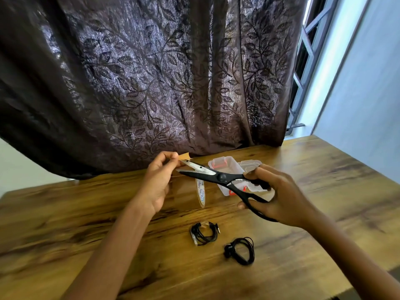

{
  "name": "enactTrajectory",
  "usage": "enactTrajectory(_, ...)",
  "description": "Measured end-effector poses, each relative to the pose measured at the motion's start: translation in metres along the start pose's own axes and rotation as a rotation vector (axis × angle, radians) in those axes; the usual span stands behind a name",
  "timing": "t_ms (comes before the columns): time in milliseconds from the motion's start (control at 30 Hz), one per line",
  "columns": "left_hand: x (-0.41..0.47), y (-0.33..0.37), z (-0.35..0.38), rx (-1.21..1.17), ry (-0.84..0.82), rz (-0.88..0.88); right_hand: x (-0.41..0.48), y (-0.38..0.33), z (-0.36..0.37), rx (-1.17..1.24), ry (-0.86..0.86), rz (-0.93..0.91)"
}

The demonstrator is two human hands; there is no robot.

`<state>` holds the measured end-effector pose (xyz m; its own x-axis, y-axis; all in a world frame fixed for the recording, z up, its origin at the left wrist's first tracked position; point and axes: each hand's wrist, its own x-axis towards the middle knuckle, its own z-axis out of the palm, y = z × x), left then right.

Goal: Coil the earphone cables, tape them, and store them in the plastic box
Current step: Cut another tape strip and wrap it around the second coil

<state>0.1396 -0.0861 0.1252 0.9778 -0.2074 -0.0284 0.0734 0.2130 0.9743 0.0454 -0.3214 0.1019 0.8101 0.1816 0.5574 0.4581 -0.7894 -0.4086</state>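
Observation:
My left hand [159, 180] pinches the end of a clear tape strip [184, 157] raised above the table; the tape roll [200, 192] hangs below it on edge. My right hand [275, 195] grips black-handled scissors [220, 177], blades apart around the strip near my left fingers. Two coiled black earphone cables lie on the table in front of me: one [204, 233] with clear tape on it, the other [240, 251] to its right. The clear plastic box [229, 167] with red latches stands open behind the scissors, its lid [249, 164] alongside.
The wooden table [108, 224] fills the lower view. A dark leaf-patterned curtain [151, 83] hangs down onto its far edge. A window [307, 61] and a pale wall [368, 83] are at the right.

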Motion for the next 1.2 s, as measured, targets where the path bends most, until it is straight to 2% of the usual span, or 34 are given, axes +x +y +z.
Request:
enactTrajectory(100, 0.001, 0.000, -0.004, -0.012, 0.018, 0.007, -0.005, -0.001, 0.001, 0.057, 0.046, 0.039)
enactTrajectory(200, 0.000, -0.001, -0.006, 0.007, 0.033, 0.022, -0.013, -0.001, 0.005, 0.138, 0.149, 0.153)
enactTrajectory(300, -0.001, -0.004, -0.006, 0.049, 0.038, 0.037, -0.028, 0.008, 0.012, 0.198, 0.266, 0.344)
enactTrajectory(400, -0.002, -0.008, -0.006, 0.060, 0.033, 0.024, -0.049, 0.026, 0.023, 0.152, 0.358, 0.570)
enactTrajectory(533, -0.005, -0.015, -0.004, 0.066, 0.003, -0.003, -0.086, 0.050, 0.037, 0.149, 0.369, 0.787)
enactTrajectory(667, -0.007, -0.023, 0.001, 0.078, -0.023, -0.040, -0.120, 0.071, 0.050, 0.017, 0.319, 0.919)
enactTrajectory(867, -0.011, -0.035, 0.015, 0.078, -0.050, -0.091, -0.147, 0.091, 0.062, -0.184, 0.223, 0.986)
enactTrajectory(1200, -0.024, -0.041, 0.031, 0.147, -0.129, -0.164, -0.143, 0.092, 0.067, -0.249, 0.225, 0.983)
